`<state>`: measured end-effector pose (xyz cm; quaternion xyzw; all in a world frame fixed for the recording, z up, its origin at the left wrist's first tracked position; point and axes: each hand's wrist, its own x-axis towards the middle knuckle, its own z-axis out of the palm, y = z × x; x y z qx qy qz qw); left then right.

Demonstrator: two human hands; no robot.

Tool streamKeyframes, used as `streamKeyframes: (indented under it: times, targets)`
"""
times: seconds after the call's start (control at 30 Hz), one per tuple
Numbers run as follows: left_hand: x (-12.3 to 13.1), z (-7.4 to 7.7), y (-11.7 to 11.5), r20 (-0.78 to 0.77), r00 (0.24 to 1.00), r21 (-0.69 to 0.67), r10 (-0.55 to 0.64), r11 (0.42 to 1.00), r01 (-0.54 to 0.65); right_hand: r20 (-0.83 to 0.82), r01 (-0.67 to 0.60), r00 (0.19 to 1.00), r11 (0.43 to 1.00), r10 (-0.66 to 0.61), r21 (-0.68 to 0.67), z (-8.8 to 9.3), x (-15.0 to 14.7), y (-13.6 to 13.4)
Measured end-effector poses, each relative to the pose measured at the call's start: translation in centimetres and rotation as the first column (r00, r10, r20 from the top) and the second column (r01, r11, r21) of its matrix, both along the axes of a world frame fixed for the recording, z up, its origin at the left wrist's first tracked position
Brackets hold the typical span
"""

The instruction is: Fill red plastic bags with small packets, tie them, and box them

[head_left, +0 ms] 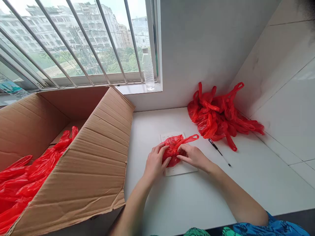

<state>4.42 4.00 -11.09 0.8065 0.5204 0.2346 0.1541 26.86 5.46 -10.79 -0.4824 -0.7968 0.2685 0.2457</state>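
A red plastic bag point(175, 142), bunched up with a handle loop sticking out to the right, lies on a white notebook point(182, 169) on the table. My left hand point(157, 159) curls around the bag's left side, its fingers and thumb pressed against it. From the right, my right hand point(193, 155) pinches the gathered plastic near the bag's middle between thumb and fingers. What the bag contains cannot be made out. Right of my right hand lies a black and clear pen point(220, 152).
Several knotted red bags point(219, 113) form a pile at the back right against the wall. On the left, an open cardboard box point(98, 154) holds more red bags point(36, 177). A clear water bottle point(148, 69) stands on the sill by the barred window.
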Motion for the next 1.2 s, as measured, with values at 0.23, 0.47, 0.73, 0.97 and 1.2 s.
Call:
streamKeyframes:
  times: [0.23,0.47,0.73,0.97,1.2]
  targets:
    - [-0.5,-2.4,0.5,0.034,0.999,0.007,0.006,1.0,-0.006,0.087,0.002,0.996,1.0,-0.002,-0.004,-0.5,0.0,0.1]
    - [-0.9,-3.0,0.1,-0.117,0.99,-0.061,0.078,0.994,-0.086,0.135,-0.04,0.989,0.992,0.057,-0.12,1.7,1.0,-0.8]
    - [1.4,-1.5,0.1,-0.066,0.997,0.157,0.047,0.987,-0.036,-0.058,0.167,0.986,0.922,-0.157,0.35,2.2,-1.7,-1.2]
    - [2.4,-2.8,-0.7,-0.243,0.965,0.064,0.094,0.995,-0.081,0.476,0.055,0.856,0.95,-0.203,0.307,-2.7,-2.7,-0.8]
    - [2.5,-2.6,-1.1,-0.273,0.954,0.057,0.119,0.993,-0.108,0.541,0.076,0.816,0.965,-0.204,0.25,-3.1,-2.7,-1.2]
